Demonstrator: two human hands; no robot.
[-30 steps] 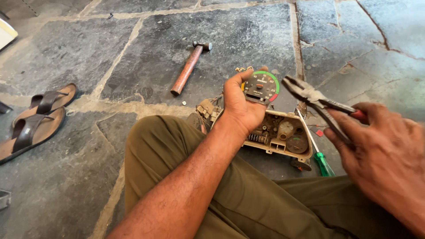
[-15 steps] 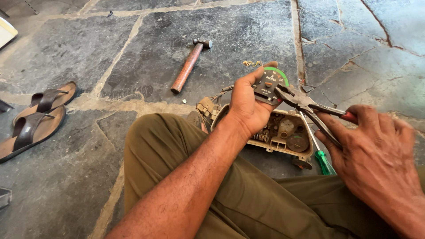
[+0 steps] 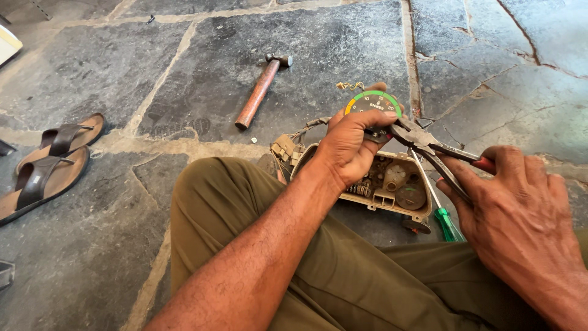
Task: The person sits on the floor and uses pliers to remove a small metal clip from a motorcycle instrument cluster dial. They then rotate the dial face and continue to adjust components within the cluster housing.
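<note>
My left hand (image 3: 350,147) grips a round gauge dial (image 3: 371,103) with a green and orange rim, held above an open, dirty instrument housing (image 3: 392,184) on the stone floor. Pliers (image 3: 429,147) with a red handle are in my right hand (image 3: 520,214), and their jaws meet the lower right edge of the dial, by my left thumb. A bundle of wires and connectors (image 3: 286,144) hangs off the housing's left side. My leg in olive trousers (image 3: 257,220) lies in front.
A hammer (image 3: 260,91) with a reddish handle lies on the slabs beyond the housing. A green-handled screwdriver (image 3: 442,214) rests beside the housing, under my right hand. Two brown sandals (image 3: 46,165) sit at the left. Small brass bits (image 3: 349,86) lie behind the dial.
My right hand brought the pliers leftward until their jaws reached the dial. My left hand turned and tilted the dial, then raised it so its face shows.
</note>
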